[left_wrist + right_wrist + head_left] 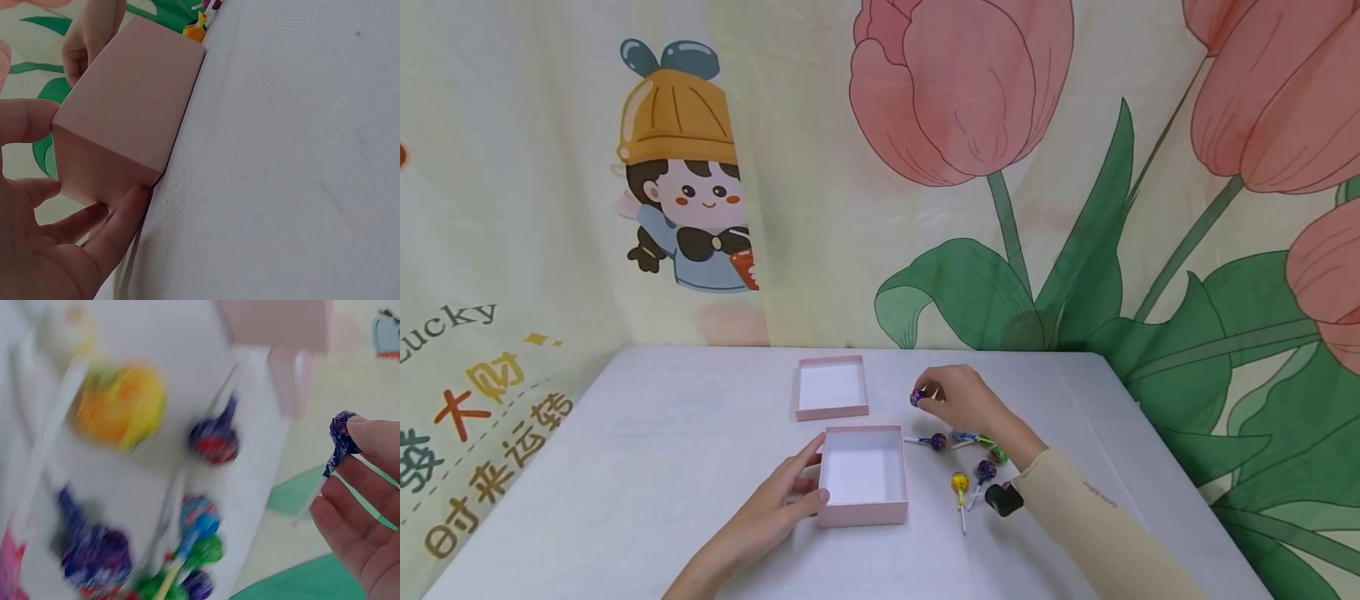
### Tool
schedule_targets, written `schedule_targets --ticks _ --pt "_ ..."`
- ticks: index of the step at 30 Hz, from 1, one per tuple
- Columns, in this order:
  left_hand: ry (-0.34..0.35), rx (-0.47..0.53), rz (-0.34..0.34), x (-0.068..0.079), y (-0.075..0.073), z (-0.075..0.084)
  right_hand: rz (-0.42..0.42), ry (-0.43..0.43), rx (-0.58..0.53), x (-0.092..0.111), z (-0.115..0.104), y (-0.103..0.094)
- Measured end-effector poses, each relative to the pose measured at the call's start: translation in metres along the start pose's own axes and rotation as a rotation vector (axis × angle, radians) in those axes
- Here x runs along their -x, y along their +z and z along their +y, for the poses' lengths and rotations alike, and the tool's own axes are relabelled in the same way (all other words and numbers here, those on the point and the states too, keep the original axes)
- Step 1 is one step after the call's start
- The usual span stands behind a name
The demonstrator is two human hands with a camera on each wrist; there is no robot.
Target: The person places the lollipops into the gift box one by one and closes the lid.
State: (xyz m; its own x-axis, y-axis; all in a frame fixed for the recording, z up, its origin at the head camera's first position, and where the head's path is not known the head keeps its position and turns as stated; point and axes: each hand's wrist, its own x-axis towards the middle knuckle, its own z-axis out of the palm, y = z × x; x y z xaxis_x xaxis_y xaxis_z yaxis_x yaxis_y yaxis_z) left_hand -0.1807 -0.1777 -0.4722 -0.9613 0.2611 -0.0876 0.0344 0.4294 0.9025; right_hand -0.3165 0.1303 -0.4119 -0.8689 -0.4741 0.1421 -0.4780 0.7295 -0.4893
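Observation:
In the head view my right hand (pixel 962 398) pinches a purple-wrapped lollipop (pixel 917 397) above the table, right of the box lid. The right wrist view shows that lollipop (pixel 342 440) between thumb and fingers, its white stick pointing down. My left hand (pixel 775 500) rests against the left side of an open pink box (pixel 862 514) with a white inside. Seen from the left wrist, the fingertips and thumb press on the box's side (pixel 94 169) near its corner. Nothing lies on the box floor (pixel 863 468).
Several lollipops lie right of the box, including a yellow one (pixel 960 483), a purple one (pixel 985 472) and another dark one (pixel 937 442). Behind the box lies its pink-edged lid (pixel 832 387). A black device (pixel 1003 498) sits by the right cuff. The white-covered table (pixel 662 433) meets a printed curtain.

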Motion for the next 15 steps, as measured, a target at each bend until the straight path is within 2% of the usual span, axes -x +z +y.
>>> schedule_targets --ticks 8,15 --pt "-0.029 0.01 0.005 0.001 0.0 0.001 -0.02 -0.114 -0.044 0.004 -0.04 0.004" --pt "-0.059 0.011 0.008 0.001 0.0 0.001 -0.044 -0.14 -0.061 0.002 -0.062 0.014"
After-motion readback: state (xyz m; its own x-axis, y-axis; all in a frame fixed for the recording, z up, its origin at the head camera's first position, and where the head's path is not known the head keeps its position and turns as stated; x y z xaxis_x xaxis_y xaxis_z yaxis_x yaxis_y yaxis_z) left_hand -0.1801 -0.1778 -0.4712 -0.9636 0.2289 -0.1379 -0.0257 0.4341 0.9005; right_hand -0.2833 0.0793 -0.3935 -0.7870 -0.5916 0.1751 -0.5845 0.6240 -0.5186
